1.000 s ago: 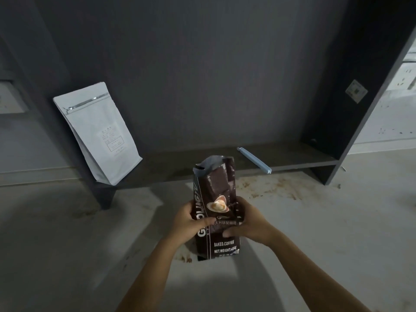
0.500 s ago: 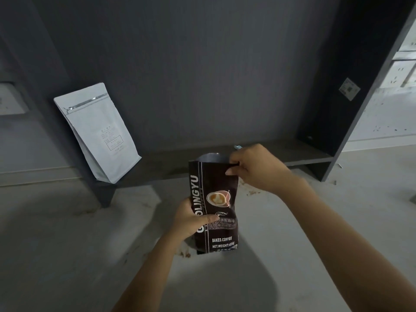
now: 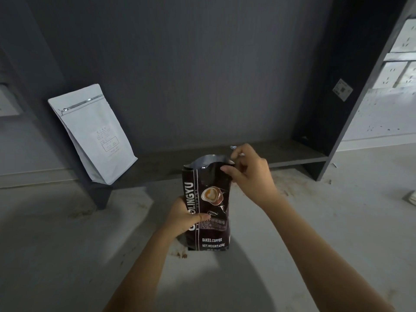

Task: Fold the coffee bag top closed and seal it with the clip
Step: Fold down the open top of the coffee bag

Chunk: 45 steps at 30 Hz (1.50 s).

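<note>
Head view looks down on a dark brown coffee bag standing upright on the pale floor, just in front of a low dark shelf. The left hand is wrapped around the bag's lower left side, thumb across the printed front, and I'd judge that hold is there to keep the bag from tipping while the top is worked. The right hand has its fingers closed on the top right corner of the mouth, which gapes open with the silver lining showing; nothing is folded yet. A pinch at the corner looks like the way to flatten the mouth before rolling it down.

The clip is mostly hidden behind the right hand; only a pale blue end shows above the knuckles, and it seems to lie on the shelf, though I can't be sure it isn't touching the fingers. A white pouch leans against the shelf's left upright, well apart from the work.
</note>
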{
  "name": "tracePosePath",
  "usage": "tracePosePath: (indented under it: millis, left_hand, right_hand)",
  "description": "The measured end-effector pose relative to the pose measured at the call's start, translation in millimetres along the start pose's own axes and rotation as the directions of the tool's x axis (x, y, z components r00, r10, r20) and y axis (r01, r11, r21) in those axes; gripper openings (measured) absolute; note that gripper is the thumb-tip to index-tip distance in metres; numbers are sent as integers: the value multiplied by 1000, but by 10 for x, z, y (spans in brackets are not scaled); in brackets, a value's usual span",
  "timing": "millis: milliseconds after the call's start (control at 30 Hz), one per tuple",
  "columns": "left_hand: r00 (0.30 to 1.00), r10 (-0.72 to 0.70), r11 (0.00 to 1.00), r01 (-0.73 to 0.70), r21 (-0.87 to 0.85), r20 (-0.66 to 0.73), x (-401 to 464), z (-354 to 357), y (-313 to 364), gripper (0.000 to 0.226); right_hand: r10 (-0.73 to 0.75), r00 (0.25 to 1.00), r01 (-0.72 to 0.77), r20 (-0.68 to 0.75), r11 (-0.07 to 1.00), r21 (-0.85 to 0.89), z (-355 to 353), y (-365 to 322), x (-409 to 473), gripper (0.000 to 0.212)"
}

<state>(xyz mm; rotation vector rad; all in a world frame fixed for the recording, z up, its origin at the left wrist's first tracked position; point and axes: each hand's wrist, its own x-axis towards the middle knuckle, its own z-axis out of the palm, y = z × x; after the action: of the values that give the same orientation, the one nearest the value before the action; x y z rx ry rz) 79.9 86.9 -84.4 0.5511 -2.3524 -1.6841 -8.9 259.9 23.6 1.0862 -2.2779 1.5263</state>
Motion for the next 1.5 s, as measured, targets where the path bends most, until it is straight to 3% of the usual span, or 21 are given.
tracePosePath:
  millis: [67,233,400,667,733,867,967,1100,1233,1367,1433,1500]
  left_hand:
    - [1000,-7,1000,6,-18,-15,-9,17,-26,43]
    - [1000,1,998,-1,-60,4,-69,93,-43,69]
    - [1000,-10,999,9,-44,-19,-121,128,-86,77]
    - [1000,-3,1000,3,-23,1,-113,66,-91,70]
    - [1000,-19,1000,19,-22,5,-114,64,-89,66]
    - [998,-57,998,58,-38,35,-109,80,-103,63]
    - [998,-51,997,52,-63,28,-123,81,-83,60]
    - [998,58,996,-56,-74,23,-151,51,-87,55]
    - [999,5,998,-1,-70,53,-124,31,-64,58]
    - [997,-14,999,17,-44,77,-123,15,-55,52]
    - [997,-40,998,44,-53,72,-130,17,-67,51]
    - [996,-49,997,53,-55,68,-126,25,-78,50]
  right_hand:
    - [131,989,-137,63,984,110,5,148,-73,23]
    - [128,938,-27,322,953,-301,180,474,-373,32]
    - [45,963,46,264,943,-330,314,527,-368,28]
    - [-146,913,308,381,860,-407,197,445,-225,26]
    - [-91,915,251,394,892,-375,163,483,-208,28]
    - [130,905,-19,405,964,-267,68,603,-284,20]
    - [104,939,-13,328,964,-265,162,615,-408,18]
    - [41,987,-5,153,974,-225,340,618,-556,25]
    - [210,934,-111,288,939,-324,445,679,-587,11]
    - [220,910,-120,352,951,-285,269,664,-435,21]
    - [251,863,-105,438,938,-330,202,659,-410,19]
    - [276,856,-101,437,918,-383,224,668,-436,23]
